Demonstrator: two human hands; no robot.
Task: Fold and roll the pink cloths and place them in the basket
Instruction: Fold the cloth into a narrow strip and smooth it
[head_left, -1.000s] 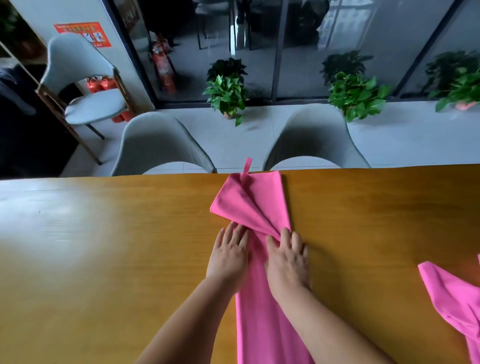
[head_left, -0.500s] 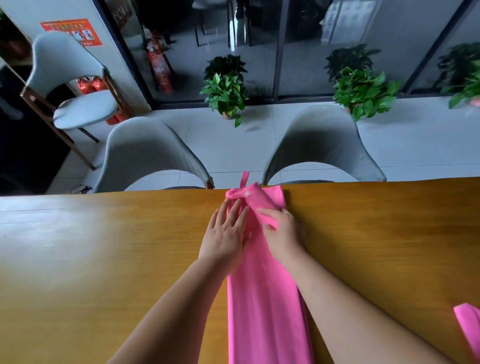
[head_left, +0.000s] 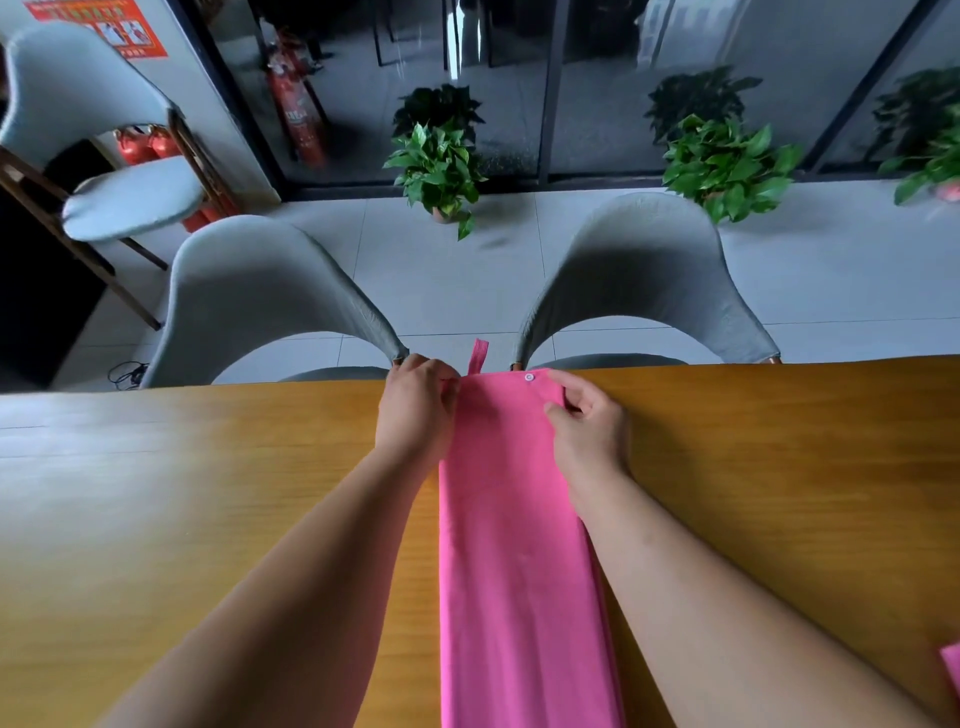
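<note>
No wording legible anywhere. Red poster (head_left: 98, 26) seen on grey wall (head_left: 213, 119), top left: white panels with small figures printed on it (lettering too small and blurred to be read). Red fire extinguisher (head_left: 293, 111) seen at dark glass partition (head_left: 597, 104): pale label patch noted on body, characters smeared, unreadable. No brand or number made out.

I saw the cloth (head_left: 519, 545) lying lengthwise on the table (head_left: 208, 493), left hand (head_left: 415, 410) at its far-left corner, right hand (head_left: 587, 426) at its far-right; behind the table stood two chairs (head_left: 260, 291).
</note>
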